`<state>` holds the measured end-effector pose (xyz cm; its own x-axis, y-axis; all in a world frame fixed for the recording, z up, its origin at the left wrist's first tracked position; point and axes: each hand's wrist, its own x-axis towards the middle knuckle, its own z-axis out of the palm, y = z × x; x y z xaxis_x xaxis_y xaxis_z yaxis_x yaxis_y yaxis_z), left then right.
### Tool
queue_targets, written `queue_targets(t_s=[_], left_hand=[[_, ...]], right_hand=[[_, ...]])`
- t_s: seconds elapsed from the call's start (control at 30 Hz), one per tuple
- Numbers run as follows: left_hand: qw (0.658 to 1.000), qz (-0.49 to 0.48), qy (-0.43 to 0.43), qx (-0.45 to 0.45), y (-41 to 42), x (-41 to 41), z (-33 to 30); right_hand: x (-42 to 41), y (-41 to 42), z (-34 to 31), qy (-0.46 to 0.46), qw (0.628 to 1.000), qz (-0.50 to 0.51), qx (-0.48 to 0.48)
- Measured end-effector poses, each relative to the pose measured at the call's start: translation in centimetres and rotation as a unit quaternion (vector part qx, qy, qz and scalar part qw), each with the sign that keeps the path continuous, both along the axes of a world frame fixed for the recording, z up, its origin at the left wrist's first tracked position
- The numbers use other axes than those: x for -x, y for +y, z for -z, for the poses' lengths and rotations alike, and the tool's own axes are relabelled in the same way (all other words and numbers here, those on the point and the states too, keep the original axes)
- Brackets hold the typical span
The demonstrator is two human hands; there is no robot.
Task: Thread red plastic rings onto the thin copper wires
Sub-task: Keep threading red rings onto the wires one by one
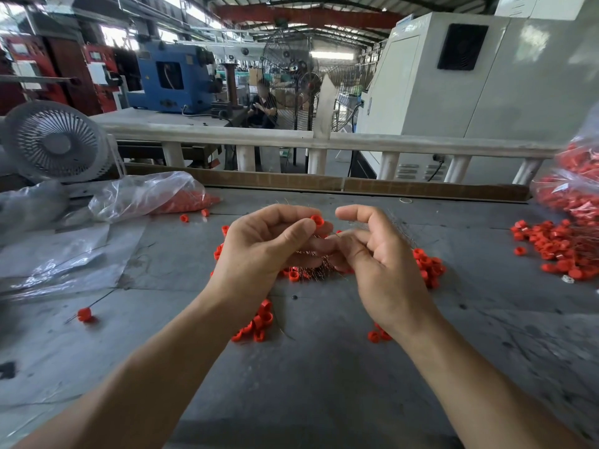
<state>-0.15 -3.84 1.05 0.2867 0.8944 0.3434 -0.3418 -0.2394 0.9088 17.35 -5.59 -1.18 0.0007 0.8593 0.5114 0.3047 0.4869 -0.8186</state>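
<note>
My left hand [269, 244] pinches a red plastic ring [317, 220] between thumb and forefinger above the grey table. My right hand [376, 254] is close beside it, fingers curled, pinching a thin copper wire [337, 234] whose tip points toward the ring. A bundle of fine copper wires [311, 270] lies on the table under both hands, partly hidden by them. Loose red rings [428, 267] are scattered around the bundle, and a small cluster of rings [259, 322] lies by my left wrist.
A pile of threaded rings [557, 247] lies at the right, with bags of red rings [573, 189] behind it. A clear bag of rings [155, 196] and a grey fan [55, 144] sit at the left. One ring on a wire [85, 314] lies at the left front.
</note>
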Motion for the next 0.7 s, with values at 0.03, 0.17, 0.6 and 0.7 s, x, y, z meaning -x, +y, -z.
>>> queue_targets(t_s=[0.03, 0.17, 0.6, 0.7], left_hand=[[1.0, 0.007, -0.008, 0.005, -0.1, 0.0, -0.1], [0.998, 0.031, -0.038, 0.028, -0.2, -0.1, -0.2], [0.998, 0.015, -0.05, 0.03, 0.2, 0.1, 0.1], [0.999, 0.014, -0.045, 0.027, 0.1, 0.0, 0.1]], right_hand=[[0.1, 0.0, 0.0, -0.005, 1.0, -0.001, 0.005], [0.0, -0.1, 0.0, -0.018, 1.0, -0.003, 0.017], [-3.4, 1.0, -0.4, -0.124, 0.95, 0.283, 0.033], [-3.9, 1.0, 0.0, -0.255, 0.915, 0.296, 0.096]])
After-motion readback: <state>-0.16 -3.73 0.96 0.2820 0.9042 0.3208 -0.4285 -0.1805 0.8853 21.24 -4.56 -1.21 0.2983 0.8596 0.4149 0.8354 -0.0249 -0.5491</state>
